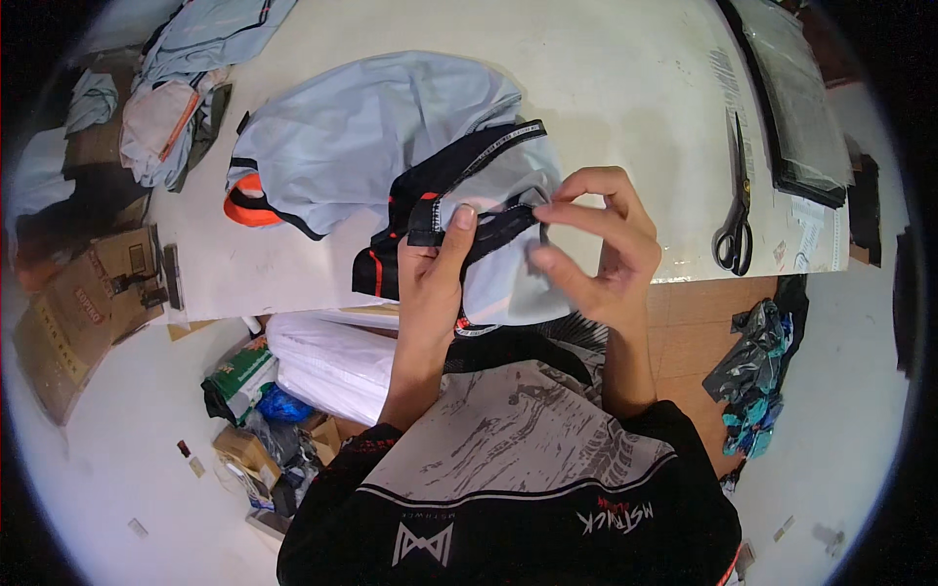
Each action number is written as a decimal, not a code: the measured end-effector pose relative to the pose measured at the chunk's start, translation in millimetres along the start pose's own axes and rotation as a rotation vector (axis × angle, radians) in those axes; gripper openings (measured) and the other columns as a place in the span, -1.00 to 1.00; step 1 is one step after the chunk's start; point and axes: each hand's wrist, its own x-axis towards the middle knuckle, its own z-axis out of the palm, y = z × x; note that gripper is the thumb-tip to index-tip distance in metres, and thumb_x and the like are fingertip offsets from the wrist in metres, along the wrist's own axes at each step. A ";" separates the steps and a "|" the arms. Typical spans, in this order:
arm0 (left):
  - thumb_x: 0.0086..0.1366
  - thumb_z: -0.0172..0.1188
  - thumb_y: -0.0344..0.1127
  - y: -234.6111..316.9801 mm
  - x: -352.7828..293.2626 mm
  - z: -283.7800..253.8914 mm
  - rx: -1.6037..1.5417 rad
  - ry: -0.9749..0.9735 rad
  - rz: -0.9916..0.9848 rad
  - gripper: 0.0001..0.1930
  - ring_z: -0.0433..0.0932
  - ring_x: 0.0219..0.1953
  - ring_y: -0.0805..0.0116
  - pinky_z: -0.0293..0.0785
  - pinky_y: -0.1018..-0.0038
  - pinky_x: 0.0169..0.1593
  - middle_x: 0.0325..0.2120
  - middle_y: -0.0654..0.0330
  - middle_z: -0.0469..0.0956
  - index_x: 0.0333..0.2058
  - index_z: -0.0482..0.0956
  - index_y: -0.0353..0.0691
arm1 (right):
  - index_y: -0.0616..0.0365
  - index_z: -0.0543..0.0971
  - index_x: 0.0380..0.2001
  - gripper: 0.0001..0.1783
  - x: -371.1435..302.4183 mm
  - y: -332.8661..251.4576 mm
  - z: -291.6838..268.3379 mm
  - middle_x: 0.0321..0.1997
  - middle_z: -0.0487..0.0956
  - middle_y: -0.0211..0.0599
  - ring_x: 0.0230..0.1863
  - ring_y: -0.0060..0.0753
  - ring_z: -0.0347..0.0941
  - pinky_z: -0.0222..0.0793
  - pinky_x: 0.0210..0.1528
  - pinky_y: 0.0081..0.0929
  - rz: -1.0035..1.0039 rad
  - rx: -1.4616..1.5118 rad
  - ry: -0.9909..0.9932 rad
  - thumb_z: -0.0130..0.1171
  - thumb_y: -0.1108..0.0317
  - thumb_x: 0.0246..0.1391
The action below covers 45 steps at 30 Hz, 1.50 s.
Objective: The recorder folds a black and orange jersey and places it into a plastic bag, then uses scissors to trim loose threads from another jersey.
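A pale grey-blue jersey [381,117] with black bands and an orange-lined opening lies on the table in front of me. Its black-trimmed near part is folded up toward my body and hangs over the table's edge. My left hand [435,269] grips a black band of the jersey, thumb on top and fingers underneath. At the other end of that band is my right hand [606,244], its thumb and index finger apart. The right index fingertip touches the band; whether cloth is tucked behind the fingers is hidden.
Black-handled scissors [735,234] lie on the white table [635,88] to the right, beside a stack of clear plastic bags [801,117]. More garments [171,117] are piled far left, above a cardboard box [88,303]. White rolls [332,356] sit below the table edge.
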 end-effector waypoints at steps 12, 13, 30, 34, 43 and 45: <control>0.39 0.12 -0.37 1.1 -2.3 8.7 0.201 -0.073 0.158 -0.80 0.52 -0.30 0.58 0.45 0.60 -0.18 -0.29 0.24 0.62 -0.15 0.58 -0.39 | 0.18 0.71 -0.36 -0.81 -7.8 -2.4 5.0 -0.25 0.52 -0.25 -0.18 -0.38 0.43 0.35 -0.14 -0.50 0.059 0.154 -0.018 0.35 0.58 -0.14; 0.39 0.12 -0.37 -0.4 -1.8 7.8 0.199 -0.075 0.157 -0.80 0.52 -0.30 0.58 0.45 0.60 -0.18 -0.29 0.24 0.62 -0.15 0.58 -0.39 | 0.18 0.71 -0.36 -0.81 -10.3 -0.9 4.8 -0.25 0.52 -0.25 -0.18 -0.38 0.43 0.35 -0.14 -0.50 0.059 0.151 -0.018 0.35 0.58 -0.14; 0.34 0.19 -0.30 -5.7 -2.1 -17.8 -0.038 0.078 0.043 -0.75 0.56 -0.21 0.48 0.47 0.53 -0.06 -0.23 0.19 0.61 -0.10 0.56 -0.35 | 0.20 0.66 -0.36 -0.76 -17.4 25.8 10.9 -0.26 0.57 -0.24 -0.19 -0.26 0.51 0.39 -0.09 -0.44 0.251 -0.093 0.010 0.36 0.60 -0.21; 0.34 0.20 -0.29 -2.3 -3.2 -33.6 0.086 0.209 0.081 -0.74 0.56 -0.23 0.48 0.47 0.55 -0.09 -0.23 0.21 0.61 -0.10 0.55 -0.36 | 0.18 0.66 -0.36 -0.77 -12.4 21.0 4.0 -0.28 0.58 -0.24 -0.21 -0.27 0.51 0.39 -0.11 -0.44 0.229 0.040 0.038 0.34 0.62 -0.19; 0.21 0.28 -0.49 -5.9 -0.7 -30.5 0.554 0.386 0.516 -0.40 0.45 0.03 0.30 0.37 0.42 0.05 0.04 0.03 0.44 0.19 0.22 -0.30 | 0.20 0.62 -0.37 -0.80 -6.7 10.0 7.9 -0.35 0.61 -0.26 -0.27 -0.31 0.51 0.35 -0.14 -0.49 0.143 0.143 -0.054 0.32 0.59 -0.15; 0.07 0.37 -0.47 4.7 -4.5 -24.6 0.800 0.236 0.706 -0.46 0.42 0.10 0.15 0.31 0.28 0.14 0.01 0.06 0.48 0.06 0.41 -0.29 | 0.18 0.61 -0.37 -0.81 -8.6 9.8 7.7 -0.39 0.61 -0.28 -0.30 -0.33 0.50 0.32 -0.16 -0.49 0.154 0.011 -0.059 0.33 0.56 -0.15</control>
